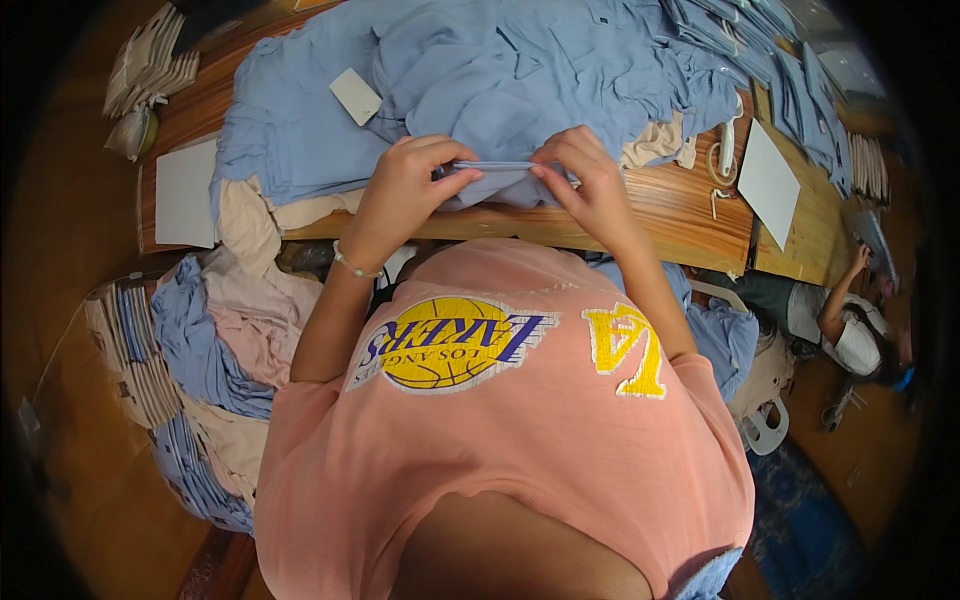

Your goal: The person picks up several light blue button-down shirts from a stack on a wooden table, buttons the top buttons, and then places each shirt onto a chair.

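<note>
Between my two hands a folded edge of a light blue garment (500,166) is stretched level, near the front edge of the table. My left hand (418,172) pinches its left end between thumb and fingers. The right end is pinched the same way by my right hand (585,178). The rest of that cloth runs into a big rumpled heap of light blue garments (480,75) just beyond, so where one piece ends I cannot tell. A white card tag (355,97) lies on the heap, past my left hand.
White boards (187,193) (769,184) lie at both ends of the wooden table (690,205). Folded blue garments (800,100) are stacked far right, beige ones (150,62) far left. More clothes (215,330) pile up at my left side. Another person (850,330) works at the right.
</note>
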A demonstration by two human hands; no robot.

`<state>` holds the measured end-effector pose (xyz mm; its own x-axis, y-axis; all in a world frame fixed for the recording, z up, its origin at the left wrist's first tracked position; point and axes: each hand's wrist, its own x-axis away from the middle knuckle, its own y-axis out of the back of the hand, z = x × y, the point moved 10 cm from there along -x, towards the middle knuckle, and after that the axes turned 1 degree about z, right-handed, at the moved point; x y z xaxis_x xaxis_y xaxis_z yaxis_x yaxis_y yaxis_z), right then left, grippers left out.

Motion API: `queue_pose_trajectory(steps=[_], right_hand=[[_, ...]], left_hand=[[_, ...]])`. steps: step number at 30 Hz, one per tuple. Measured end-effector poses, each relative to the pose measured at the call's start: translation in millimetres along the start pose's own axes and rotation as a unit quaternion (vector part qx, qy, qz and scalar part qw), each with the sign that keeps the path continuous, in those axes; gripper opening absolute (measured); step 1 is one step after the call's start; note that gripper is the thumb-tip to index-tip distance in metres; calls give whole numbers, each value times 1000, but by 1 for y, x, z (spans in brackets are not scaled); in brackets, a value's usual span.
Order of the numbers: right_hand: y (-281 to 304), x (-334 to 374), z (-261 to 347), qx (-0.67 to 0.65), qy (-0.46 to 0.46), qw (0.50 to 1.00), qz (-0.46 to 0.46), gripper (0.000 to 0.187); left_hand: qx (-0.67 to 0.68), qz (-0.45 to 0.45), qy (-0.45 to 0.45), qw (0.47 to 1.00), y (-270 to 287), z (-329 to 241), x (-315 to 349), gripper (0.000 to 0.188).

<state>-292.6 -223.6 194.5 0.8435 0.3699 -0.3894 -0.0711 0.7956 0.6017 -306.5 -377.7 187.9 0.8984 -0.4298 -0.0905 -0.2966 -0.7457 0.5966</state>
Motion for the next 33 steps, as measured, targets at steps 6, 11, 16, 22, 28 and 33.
queue_pose_trajectory(steps=[6,11,16,22,28,33], right_hand=[[0,-1,5,35,18,999,8,9],[2,-3,12,60,39,997,7,11],[2,-1,14,78,52,996,4,13],[4,5,20,98,98,990,-22,16],[3,14,19,94,90,991,-30,16],[-6,12,16,55,81,995,31,15]], left_hand=[[-45,-3,-22,999,7,-9,2,20],[-41,2,-29,999,6,-8,3,20],[-33,5,-19,999,6,-6,3,20],[-101,-62,-127,985,17,-22,6,22],[-119,-73,-203,969,18,-34,10,23],[-116,-47,-208,970,15,-29,10,23]])
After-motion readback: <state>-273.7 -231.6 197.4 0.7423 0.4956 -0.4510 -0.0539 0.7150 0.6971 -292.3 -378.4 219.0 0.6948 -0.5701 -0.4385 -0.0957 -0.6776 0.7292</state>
